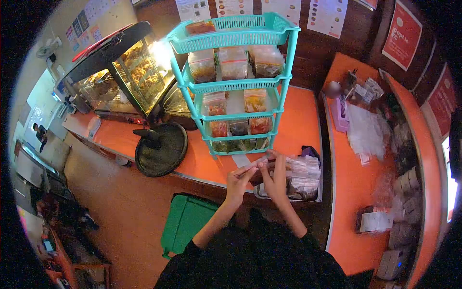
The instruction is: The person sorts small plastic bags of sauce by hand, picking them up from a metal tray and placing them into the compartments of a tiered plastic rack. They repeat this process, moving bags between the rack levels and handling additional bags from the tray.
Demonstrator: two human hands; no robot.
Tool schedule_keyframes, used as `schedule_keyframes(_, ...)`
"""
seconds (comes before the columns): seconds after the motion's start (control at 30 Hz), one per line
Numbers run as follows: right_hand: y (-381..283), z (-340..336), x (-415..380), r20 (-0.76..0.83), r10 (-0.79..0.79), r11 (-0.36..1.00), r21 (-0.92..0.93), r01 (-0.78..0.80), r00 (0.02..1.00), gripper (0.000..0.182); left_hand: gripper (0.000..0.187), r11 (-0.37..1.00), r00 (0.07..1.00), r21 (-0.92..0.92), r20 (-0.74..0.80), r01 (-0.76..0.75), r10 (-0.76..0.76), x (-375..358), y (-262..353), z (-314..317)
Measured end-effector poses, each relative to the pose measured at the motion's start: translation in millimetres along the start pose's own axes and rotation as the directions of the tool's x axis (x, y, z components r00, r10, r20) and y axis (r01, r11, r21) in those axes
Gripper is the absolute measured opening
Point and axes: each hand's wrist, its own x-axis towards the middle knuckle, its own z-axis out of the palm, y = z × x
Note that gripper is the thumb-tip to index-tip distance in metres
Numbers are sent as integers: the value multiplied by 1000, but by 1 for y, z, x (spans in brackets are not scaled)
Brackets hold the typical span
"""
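My left hand (pixel 237 184) and my right hand (pixel 275 179) are close together over the counter's front edge. Both are closed on the top strip of a small clear zip bag (pixel 255 164), pinching it between thumbs and fingers. Dark contents seem to show below the strip, though my fingers partly cover the bag. Right beside my right hand, a metal tray (pixel 317 196) holds rows of filled zip bags (pixel 305 174). Behind my hands rises a turquoise tiered rack (pixel 231 85), with filled zip bags on its shelves.
A lit glass food cabinet (pixel 139 72) stands at the back left, near a round black lid (pixel 161 149). Below the orange counter (pixel 301 125) is a green bin (pixel 187 224). On the right counter lie clear plastic bags (pixel 365 127) and a pink basket (pixel 340 114).
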Motion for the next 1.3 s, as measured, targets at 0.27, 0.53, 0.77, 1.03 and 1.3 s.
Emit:
schedule_keyframes(0.27, -22, -26, 6, 353, 69, 859, 454, -235, 933, 12, 39, 791, 873, 383, 316, -476, 372, -1, 24, -16)
schedule_keyframes(0.53, -20, -40, 2, 343, 207, 833, 429, -349, 916, 14, 67, 993, 864, 20, 495, -115, 90, 6, 1, 6)
schedule_keyframes(0.77, 94, -120, -35, 678, 232, 952, -304, -21, 697, 38, 67, 991, 950, -122, 312, 48, -8, 16, -12, -24)
schedule_keyframes(1.03, 160, -80, -99, 428, 271, 960, -53, -276, 862, 19, 59, 935, 934, -334, 357, 124, 4, 14, -27, -28)
schedule_keyframes(1.3, 18, -31, -16, 448, 43, 897, 375, -232, 893, 13, 61, 970, 963, -193, 254, 146, -94, 18, -42, -24)
